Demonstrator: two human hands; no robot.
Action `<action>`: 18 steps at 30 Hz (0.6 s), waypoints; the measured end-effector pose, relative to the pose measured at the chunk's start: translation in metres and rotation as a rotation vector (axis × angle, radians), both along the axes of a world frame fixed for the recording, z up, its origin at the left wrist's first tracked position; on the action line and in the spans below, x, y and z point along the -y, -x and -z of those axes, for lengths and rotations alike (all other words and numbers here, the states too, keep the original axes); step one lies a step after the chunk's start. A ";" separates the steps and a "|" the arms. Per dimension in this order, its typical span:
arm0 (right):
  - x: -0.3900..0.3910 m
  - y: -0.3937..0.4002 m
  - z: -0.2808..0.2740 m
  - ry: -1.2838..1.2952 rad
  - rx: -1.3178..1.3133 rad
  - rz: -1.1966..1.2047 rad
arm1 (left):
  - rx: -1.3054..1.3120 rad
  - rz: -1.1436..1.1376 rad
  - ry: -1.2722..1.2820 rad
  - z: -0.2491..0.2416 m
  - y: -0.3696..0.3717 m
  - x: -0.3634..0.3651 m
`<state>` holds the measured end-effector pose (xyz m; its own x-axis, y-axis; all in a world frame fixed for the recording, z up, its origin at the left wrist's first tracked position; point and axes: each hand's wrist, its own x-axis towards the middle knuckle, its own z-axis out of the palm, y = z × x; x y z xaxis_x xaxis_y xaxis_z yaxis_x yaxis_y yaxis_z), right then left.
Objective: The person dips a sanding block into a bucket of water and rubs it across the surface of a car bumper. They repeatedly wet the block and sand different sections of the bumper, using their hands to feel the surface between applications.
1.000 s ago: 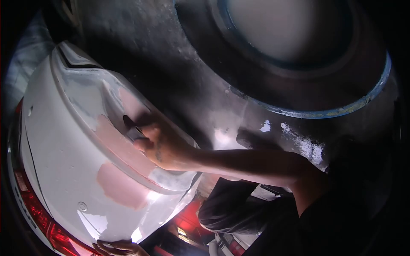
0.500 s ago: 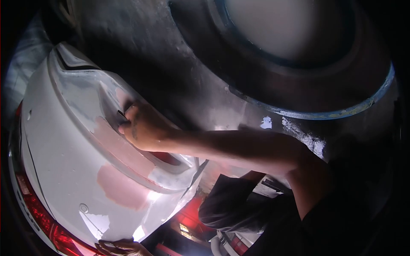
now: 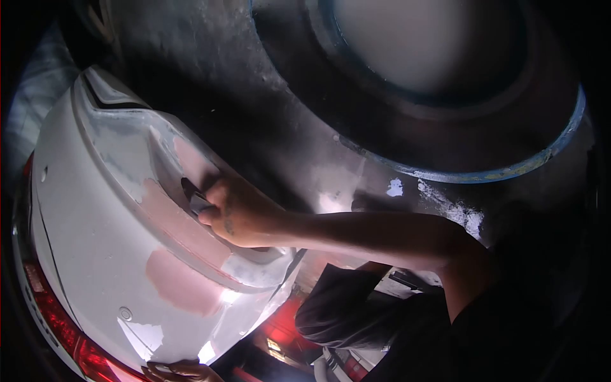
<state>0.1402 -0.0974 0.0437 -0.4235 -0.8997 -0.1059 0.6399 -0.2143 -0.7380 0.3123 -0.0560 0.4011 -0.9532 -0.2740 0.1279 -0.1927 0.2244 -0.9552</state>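
Observation:
A white car bumper [image 3: 83,210] with sanded grey and pinkish filler patches [image 3: 181,280] fills the left side of the view. My right hand [image 3: 238,213] is closed on a folded dark sheet of sandpaper [image 3: 200,202], at the recess in the bumper's contoured edge. Part of the sheet sticks out past the thumb; the fingertips behind it are hidden. Low in the picture, my left hand [image 3: 181,370] rests on the panel beside the red tail light [image 3: 63,321], fingers stretched along the surface and cut off by the frame edge.
A large round object with a blue rim [image 3: 503,173] stands at the upper right on a stained grey floor [image 3: 318,172]. White splashes [image 3: 452,207] mark the floor near it. Dark cloth [image 3: 344,299] and a red shape [image 3: 296,321] lie below my right arm.
My right hand has slid right and slightly down along the recess with the sandpaper, and more of the sheet now shows. The left hand stays in place on the panel.

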 end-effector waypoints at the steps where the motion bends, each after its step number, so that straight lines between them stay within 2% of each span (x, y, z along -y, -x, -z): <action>1: 0.002 0.013 -0.005 -0.037 0.079 -0.080 | -0.009 0.006 -0.004 0.002 0.002 0.000; 5: 0.003 0.025 -0.003 -0.005 0.220 -0.193 | 0.002 0.013 -0.008 0.004 0.008 -0.002; 6: 0.000 0.010 -0.003 0.010 0.119 -0.135 | -0.006 0.015 0.000 0.004 0.006 -0.002; 7: -0.010 0.000 -0.005 -0.062 -0.037 0.142 | -0.009 0.018 0.000 0.003 0.006 -0.001; 10: -0.001 0.021 -0.002 -0.036 0.112 0.012 | -0.010 0.014 -0.001 0.005 0.005 0.000; 12: 0.006 0.051 -0.005 -0.023 0.345 -0.290 | 0.009 0.006 -0.006 0.003 0.007 -0.001; 13: 0.003 0.040 -0.007 -0.020 0.354 -0.294 | 0.011 0.003 -0.009 0.003 0.009 -0.002; 16: -0.002 -0.007 -0.002 0.034 0.055 0.095 | -0.003 0.011 -0.006 0.007 0.008 0.000; 18: -0.002 0.003 -0.008 0.002 0.153 0.004 | -0.011 0.007 0.001 0.007 0.007 0.002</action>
